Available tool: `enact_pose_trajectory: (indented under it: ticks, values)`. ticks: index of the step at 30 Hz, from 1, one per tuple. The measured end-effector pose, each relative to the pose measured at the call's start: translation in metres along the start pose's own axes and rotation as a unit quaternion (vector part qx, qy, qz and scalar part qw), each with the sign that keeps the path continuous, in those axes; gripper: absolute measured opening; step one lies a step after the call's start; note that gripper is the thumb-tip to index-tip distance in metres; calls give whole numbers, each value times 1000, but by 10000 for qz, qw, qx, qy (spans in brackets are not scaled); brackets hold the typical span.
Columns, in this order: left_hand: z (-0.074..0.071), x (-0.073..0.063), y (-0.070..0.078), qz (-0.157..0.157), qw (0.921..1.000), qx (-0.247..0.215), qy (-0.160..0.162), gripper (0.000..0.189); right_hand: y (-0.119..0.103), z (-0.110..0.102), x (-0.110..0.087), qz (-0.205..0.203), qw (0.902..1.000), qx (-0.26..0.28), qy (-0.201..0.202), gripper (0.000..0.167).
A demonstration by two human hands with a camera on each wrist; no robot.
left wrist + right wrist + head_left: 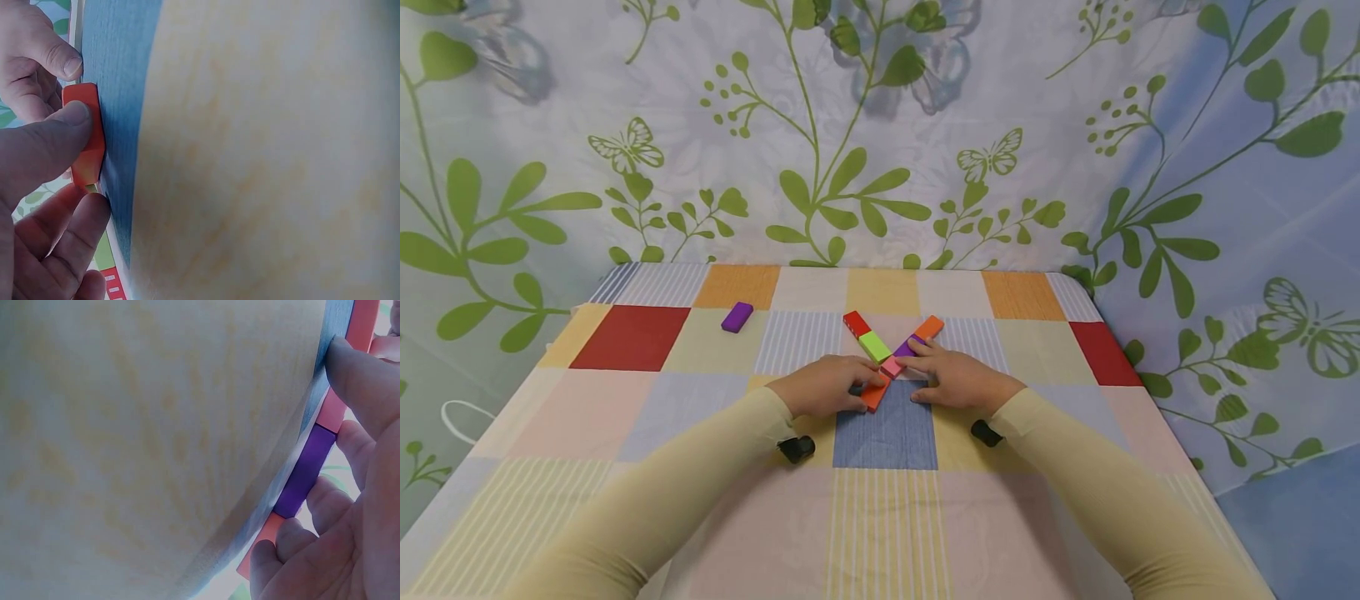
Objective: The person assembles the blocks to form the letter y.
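Several small blocks lie end to end in a Y-like figure on the cloth. My left hand pinches the orange-red block at its lower end, thumb on one face and fingers on the far side. My right hand lies over the right branch, fingertips touching the purple block and the pink block; its thumb stands off to the near side. An orange block tops that branch. On the left branch are a green block and a red block with white marks.
A single purple block lies apart at the far left of the table. The patchwork tablecloth covers the tabletop, and a leaf-patterned curtain hangs behind it. A white cable loop shows beyond the left edge.
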State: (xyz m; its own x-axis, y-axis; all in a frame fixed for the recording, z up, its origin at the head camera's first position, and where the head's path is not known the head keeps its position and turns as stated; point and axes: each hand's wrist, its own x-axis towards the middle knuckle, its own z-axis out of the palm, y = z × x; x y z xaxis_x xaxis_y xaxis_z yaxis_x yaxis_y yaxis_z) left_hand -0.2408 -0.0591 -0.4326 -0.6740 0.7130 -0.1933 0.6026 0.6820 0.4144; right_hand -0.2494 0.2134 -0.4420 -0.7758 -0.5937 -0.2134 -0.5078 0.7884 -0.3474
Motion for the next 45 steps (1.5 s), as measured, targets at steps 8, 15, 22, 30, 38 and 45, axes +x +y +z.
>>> enact_pose_trajectory:
  ticks: [8,15,22,30,38,45]
  values:
    - [0,1,1,12,9999,43,92,50,-1,-1,0,12,10000,2,-28,76]
    - [1,2,1,-43,9999,21,121,52,-3,-2,-1,-42,10000,36,6,75]
    - [1,3,-1,8,9999,41,142,53,-2,-1,0,-19,10000,33,-9,76]
    - [2,4,-1,-18,9999,40,154,52,-2,-1,0,24,10000,13,-35,76]
    - [3,6,-1,-46,9999,46,133,52,0,0,1,55,10000,30,-29,76]
    - [4,6,-3,-14,9999,83,148,53,0,0,0,15,10000,18,-16,75]
